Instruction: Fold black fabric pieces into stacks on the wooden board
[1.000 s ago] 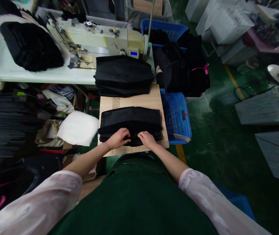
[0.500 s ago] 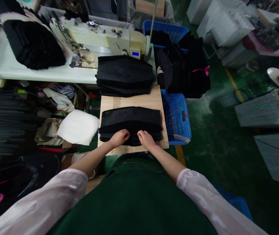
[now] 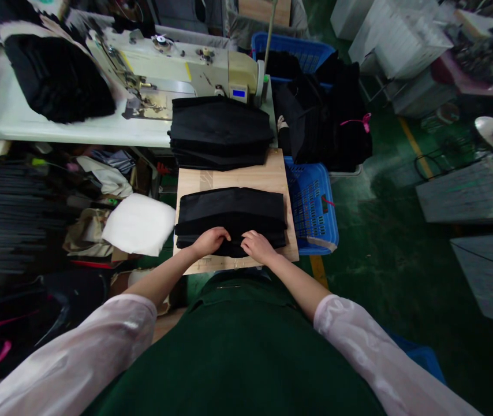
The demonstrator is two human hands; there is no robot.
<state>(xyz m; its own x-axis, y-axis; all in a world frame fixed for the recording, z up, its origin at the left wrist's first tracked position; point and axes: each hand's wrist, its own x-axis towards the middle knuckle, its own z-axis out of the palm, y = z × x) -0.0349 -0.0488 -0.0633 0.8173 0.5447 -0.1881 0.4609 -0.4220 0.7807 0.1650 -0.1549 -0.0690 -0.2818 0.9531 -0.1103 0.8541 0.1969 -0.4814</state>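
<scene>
A stack of black fabric pieces [image 3: 231, 207] lies on a light wooden board [image 3: 229, 178] in front of my body. My left hand [image 3: 212, 240] is at the near edge of this stack, fingers curled and pinching the black fabric. Just to its right, my right hand [image 3: 257, 245] also has its fingers bent onto the near edge, closed on the same fabric. A small gap separates the two hands. Behind, a second black fabric stack [image 3: 220, 130] rests partly on the board's far end and against the sewing machine [image 3: 207, 72].
Blue baskets [image 3: 313, 208] stand right of the board, with black fabric bundles [image 3: 320, 115] behind. A white padded piece [image 3: 140, 224] lies to the left. The white machine table [image 3: 77, 132] runs across the back left, holding another black pile [image 3: 56, 81].
Both hands have shifted very slightly at the near edge of the stack, and their fingertips have bent differently. The stacks have stayed in place.
</scene>
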